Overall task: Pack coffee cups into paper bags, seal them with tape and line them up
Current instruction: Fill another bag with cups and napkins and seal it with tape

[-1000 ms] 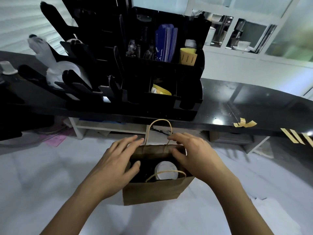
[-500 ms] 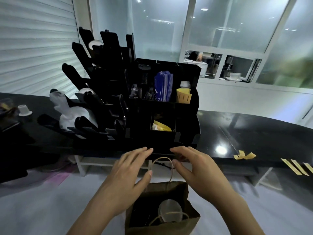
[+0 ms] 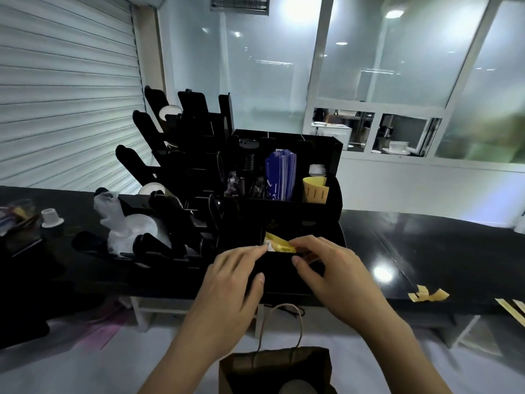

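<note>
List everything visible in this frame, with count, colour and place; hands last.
paper bag: one, brown, bottom centre, open
coffee cup lid: one, white, inside bag
organiser: one, black, on dark counter
yellow packets: count unclear, organiser's lower compartment
blue cards: one stack, upper compartment
yellow holder: one, beside cards
tape strips: several, tan, counter's right edge
small white cup: one, upside down, counter's left
left hand: fingertips at the packets
right hand: fingers at the packets

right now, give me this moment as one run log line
phase: fetching tape | left hand: at yellow tape roll in black organizer | right hand: reaching same slot | paper bag: open, unsealed, cup inside
</note>
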Available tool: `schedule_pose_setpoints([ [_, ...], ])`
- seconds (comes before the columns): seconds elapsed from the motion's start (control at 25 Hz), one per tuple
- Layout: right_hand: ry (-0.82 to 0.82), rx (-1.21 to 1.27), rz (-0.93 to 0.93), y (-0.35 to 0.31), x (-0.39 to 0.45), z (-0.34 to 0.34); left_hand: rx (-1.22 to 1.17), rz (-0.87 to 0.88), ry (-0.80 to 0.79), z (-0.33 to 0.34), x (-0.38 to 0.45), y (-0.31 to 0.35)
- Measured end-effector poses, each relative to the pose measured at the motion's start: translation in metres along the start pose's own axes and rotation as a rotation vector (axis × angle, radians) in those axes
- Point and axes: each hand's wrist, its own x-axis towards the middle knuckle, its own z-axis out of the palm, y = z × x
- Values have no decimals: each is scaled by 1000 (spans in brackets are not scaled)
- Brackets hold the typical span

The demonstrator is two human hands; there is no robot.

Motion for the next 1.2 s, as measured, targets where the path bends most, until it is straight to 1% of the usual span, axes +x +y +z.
schedule_pose_setpoints([
  [0.36, 57, 25, 7, 15, 70, 15, -23, -60, 45, 10, 51, -16],
  [0.52, 70, 31, 25, 22, 104, 26, -22, -83, 117, 14, 73, -18],
  [0.64, 51, 32, 41, 26, 129, 35, -12, -104, 162, 20, 87, -24],
  [0.72, 31, 28, 53, 29, 144, 41, -14, -124, 158, 25, 94, -29],
  [0.96, 44, -23, 51, 35, 178, 65, -24, -172, 137, 39, 110, -47],
  [1.04, 42, -89, 3, 36, 191, 73, -30, -184, 132, 42, 112, -51],
  [1.12, 25, -144, -97, 37, 206, 80, -38, -194, 129, 44, 113, -55],
  [1.2, -51, -283, -182, 40, 223, 85, -48, -202, 125, 44, 113, -57],
])
